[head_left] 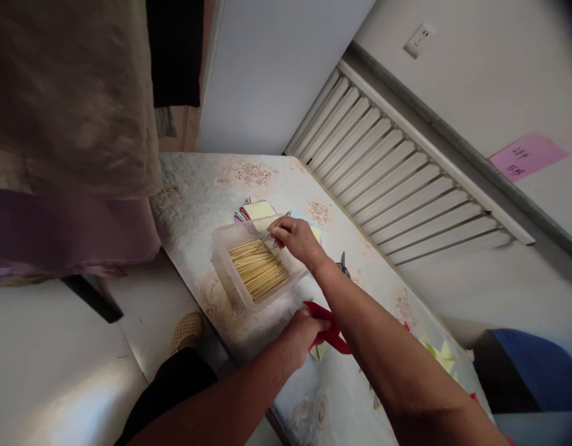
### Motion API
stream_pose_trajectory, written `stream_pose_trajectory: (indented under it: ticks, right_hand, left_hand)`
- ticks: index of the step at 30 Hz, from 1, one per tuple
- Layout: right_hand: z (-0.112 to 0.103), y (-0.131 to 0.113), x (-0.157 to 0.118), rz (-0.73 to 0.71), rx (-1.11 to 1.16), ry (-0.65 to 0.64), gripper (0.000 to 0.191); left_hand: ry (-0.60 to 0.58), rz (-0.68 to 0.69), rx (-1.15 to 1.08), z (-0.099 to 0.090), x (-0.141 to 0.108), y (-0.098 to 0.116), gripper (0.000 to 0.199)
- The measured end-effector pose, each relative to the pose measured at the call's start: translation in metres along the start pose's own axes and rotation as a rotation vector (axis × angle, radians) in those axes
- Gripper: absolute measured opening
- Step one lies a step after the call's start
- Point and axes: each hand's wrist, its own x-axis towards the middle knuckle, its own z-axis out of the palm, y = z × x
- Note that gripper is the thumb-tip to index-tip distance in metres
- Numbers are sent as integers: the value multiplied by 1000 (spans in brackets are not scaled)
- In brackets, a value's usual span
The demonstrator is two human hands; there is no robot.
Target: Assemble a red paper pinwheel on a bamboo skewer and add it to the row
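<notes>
Right hand (299, 238) pinching a stick (288, 215) at the box (242, 233); left hand (305, 334) gripping a red piece (336, 337).
Right: thumb and fingertips drawn together on the slim stick, one end jutting past the knuckles, the other pointing down toward the box; remaining fingers curled in, their exact spacing hidden. Hand sits above the box's right part, beside the pale sticks (258, 269) lying side by side within; whether the held stick touches them, cannot tell. Left: thumb laid over the red piece, fingers bent beneath, closed on its near edge; the right forearm passes close to its far end. Box stands on the table (286, 176), near a stack (260, 210) of pale yellow sheets; a dark tool (343, 266) lies beyond the right forearm.
</notes>
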Motion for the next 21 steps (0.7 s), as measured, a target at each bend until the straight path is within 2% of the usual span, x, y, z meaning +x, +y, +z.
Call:
stream_pose_trajectory:
  ticks: [3, 6, 11, 16, 18, 21]
  right_hand:
    - [-7, -4, -3, 119, 291, 39, 12]
    - [-12, -6, -8, 166, 376, 48, 12]
    - [-17, -8, -19, 220, 231, -98, 12]
    - [-12, -4, -28, 238, 80, -260, 16]
    - [-10, -1, -29, 200, 26, -255, 17]
    - [-9, 2, -29, 137, -19, -180, 17]
  left_hand:
    - [94, 28, 41, 3, -1, 1, 21]
    - [126, 13, 61, 6, -5, 5, 19]
    - [146, -12, 86, 12, -10, 10, 21]
    - [141, 1, 97, 12, -7, 7, 18]
    - [138, 8, 99, 10, -5, 5, 16]
    - [138, 15, 103, 7, -2, 2, 16]
